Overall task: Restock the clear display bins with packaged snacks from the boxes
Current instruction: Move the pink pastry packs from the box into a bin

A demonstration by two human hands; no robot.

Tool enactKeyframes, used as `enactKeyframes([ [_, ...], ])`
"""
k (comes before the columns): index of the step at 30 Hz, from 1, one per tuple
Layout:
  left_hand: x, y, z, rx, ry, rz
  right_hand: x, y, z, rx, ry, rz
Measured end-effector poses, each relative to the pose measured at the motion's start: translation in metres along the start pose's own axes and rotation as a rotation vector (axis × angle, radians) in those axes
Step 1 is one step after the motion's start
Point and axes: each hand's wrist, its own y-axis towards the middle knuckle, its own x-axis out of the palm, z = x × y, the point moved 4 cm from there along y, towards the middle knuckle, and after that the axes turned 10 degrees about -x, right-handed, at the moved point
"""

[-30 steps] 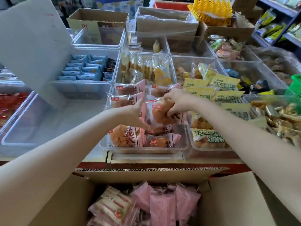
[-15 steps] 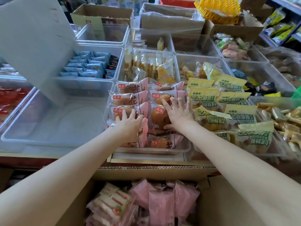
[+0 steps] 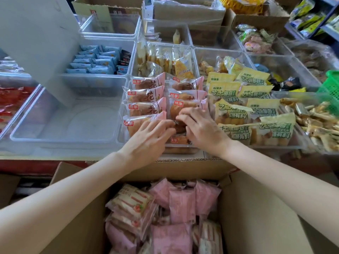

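A clear bin in the middle of the display holds two columns of pink-edged bread packets. My left hand and my right hand meet over the near end of the right column. The fingers of both curl onto one pink bread packet that lies there. Below my arms stands an open cardboard box with several pink packets and strawberry-striped packets in it.
An empty clear bin sits left of the bread bin, under a tilted grey lid. To the right lies a bin of yellow-green packets. Blue packets fill a bin behind. A green basket stands far right.
My hands went from pressing flat on the two columns to drawing together, fingers curled on one packet at the near right. The view has tilted down toward the box.
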Motion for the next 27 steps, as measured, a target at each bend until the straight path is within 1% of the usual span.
enactKeyframes([
  [1, -0.008, 0.0, 0.002, 0.014, -0.018, 0.032, -0.005, -0.004, -0.016, -0.065, 0.045, 0.008],
  [3, -0.018, -0.01, 0.009, 0.076, -0.037, 0.076, -0.012, -0.012, -0.042, -0.117, 0.116, 0.016],
  [5, -0.018, -0.032, 0.015, 0.148, -0.061, 0.053, -0.011, -0.022, -0.064, -0.142, 0.165, 0.002],
  [6, -0.015, -0.047, 0.015, 0.175, -0.061, 0.012, -0.006, -0.027, -0.075, -0.164, 0.165, -0.024],
  [8, -0.009, -0.074, 0.011, 0.203, 0.02, -0.087, 0.007, -0.028, -0.096, -0.172, 0.116, -0.081],
  [10, -0.007, -0.093, 0.004, 0.183, 0.09, -0.152, 0.018, -0.016, -0.116, -0.171, 0.056, -0.107],
  [12, -0.008, -0.105, -0.002, 0.155, 0.084, -0.202, 0.035, -0.005, -0.137, -0.202, 0.056, -0.121],
  [13, -0.006, -0.11, -0.007, 0.138, 0.085, -0.25, 0.044, -0.002, -0.147, -0.203, 0.078, -0.147],
  [14, -0.004, -0.115, -0.012, 0.126, 0.103, -0.318, 0.054, -0.001, -0.157, -0.18, 0.1, -0.215],
  [15, 0.0, -0.123, -0.019, 0.108, 0.132, -0.394, 0.069, -0.003, -0.166, -0.145, 0.137, -0.338],
  [16, 0.004, -0.132, -0.026, 0.078, 0.157, -0.468, 0.085, -0.009, -0.173, -0.081, 0.187, -0.523],
  [17, 0.009, -0.14, -0.031, 0.046, 0.166, -0.539, 0.104, -0.019, -0.177, 0.016, 0.21, -0.746],
  [18, 0.012, -0.147, -0.035, 0.026, 0.166, -0.604, 0.123, -0.032, -0.178, 0.151, 0.248, -0.959],
  [19, 0.012, -0.153, -0.036, 0.018, 0.153, -0.646, 0.137, -0.042, -0.179, 0.278, 0.307, -1.12],
  [20, 0.012, -0.156, -0.037, 0.012, 0.14, -0.66, 0.146, -0.046, -0.181, 0.386, 0.357, -1.176],
  [22, 0.004, -0.159, -0.036, 0.024, 0.105, -0.651, 0.154, -0.046, -0.186, 0.554, 0.415, -1.111],
  [23, 0.0, -0.161, -0.037, 0.035, 0.083, -0.626, 0.154, -0.043, -0.191, 0.596, 0.422, -1.077],
  [25, -0.01, -0.168, -0.045, 0.055, 0.043, -0.582, 0.154, -0.04, -0.204, 0.664, 0.428, -1.077],
  [27, -0.022, -0.174, -0.053, 0.078, 0.017, -0.555, 0.154, -0.042, -0.217, 0.74, 0.425, -1.124],
])
